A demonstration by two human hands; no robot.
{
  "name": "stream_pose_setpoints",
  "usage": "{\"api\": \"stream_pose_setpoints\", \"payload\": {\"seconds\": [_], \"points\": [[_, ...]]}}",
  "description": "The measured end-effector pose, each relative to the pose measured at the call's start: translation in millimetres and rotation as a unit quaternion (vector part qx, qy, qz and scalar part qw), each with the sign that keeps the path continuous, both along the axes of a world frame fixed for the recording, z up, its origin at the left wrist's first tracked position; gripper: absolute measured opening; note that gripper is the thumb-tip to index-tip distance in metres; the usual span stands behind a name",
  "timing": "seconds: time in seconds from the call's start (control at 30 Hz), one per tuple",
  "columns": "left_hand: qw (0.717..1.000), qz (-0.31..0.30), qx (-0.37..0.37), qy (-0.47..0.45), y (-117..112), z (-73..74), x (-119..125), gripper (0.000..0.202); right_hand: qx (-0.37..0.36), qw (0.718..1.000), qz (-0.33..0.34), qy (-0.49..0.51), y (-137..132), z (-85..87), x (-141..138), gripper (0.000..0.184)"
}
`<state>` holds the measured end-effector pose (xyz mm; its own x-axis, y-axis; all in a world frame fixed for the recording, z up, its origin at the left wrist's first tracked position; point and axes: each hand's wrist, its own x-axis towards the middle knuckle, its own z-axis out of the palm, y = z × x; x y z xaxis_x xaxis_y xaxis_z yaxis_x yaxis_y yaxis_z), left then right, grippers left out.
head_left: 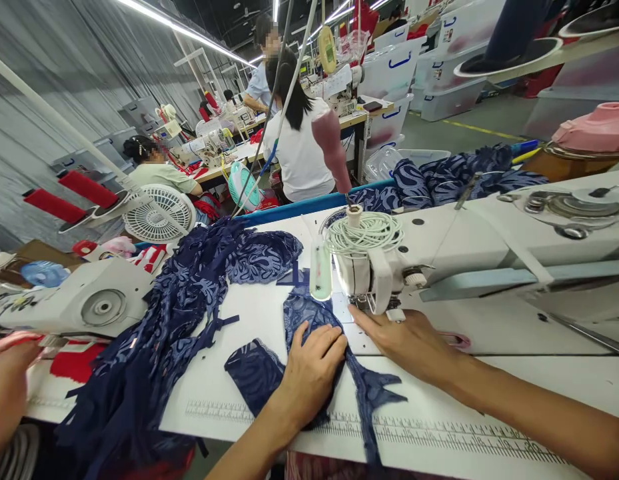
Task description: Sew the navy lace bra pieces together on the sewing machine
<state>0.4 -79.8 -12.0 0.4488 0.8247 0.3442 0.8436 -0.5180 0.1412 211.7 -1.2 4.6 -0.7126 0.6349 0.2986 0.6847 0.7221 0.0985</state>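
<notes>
Under the white sewing machine's head [366, 283] lies a navy lace garment piece [304, 310], its edge running toward the presser foot. My left hand [314, 363] rests on that lace with its fingers laid over the fabric and the thumb apart. My right hand [414, 343] is beside the needle area, index finger stretched to the presser foot; its other fingers are partly hidden. From the lace, a narrow navy strip [366, 407] with forked ends hangs over the table's front edge. Left of my left hand, a navy panel [254, 373] lies on the tabletop.
A long heap of navy lace pieces [184, 320] covers the table's left side and hangs down. Another machine [89, 300] stands at left, with another person's hand [12, 347] there. Bundled lace [439, 177] lies behind my machine. Co-workers sit farther back.
</notes>
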Motion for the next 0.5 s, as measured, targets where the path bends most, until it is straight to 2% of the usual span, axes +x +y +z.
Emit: {"api": "stream_pose_setpoints", "payload": {"seconds": [0.1,0.2,0.4,0.5], "points": [[1.000,-0.003,0.004,0.000,3.1,-0.2,-1.3,0.032,-0.010,0.999,-0.034,0.005,8.5,-3.5,-26.5,0.043],[1.000,-0.004,0.001,-0.003,5.7,-3.0,-2.8,0.032,-0.031,0.999,-0.033,0.007,12.3,-9.3,-32.4,0.037],[1.000,-0.011,-0.018,-0.008,14.4,-3.4,-5.6,0.032,-0.097,0.995,0.026,0.005,0.9,-13.5,17.0,0.029],[0.999,-0.020,-0.041,-0.012,21.9,1.6,-3.2,0.032,-0.077,0.995,0.053,0.036,-11.9,-11.0,33.2,0.034]]}}
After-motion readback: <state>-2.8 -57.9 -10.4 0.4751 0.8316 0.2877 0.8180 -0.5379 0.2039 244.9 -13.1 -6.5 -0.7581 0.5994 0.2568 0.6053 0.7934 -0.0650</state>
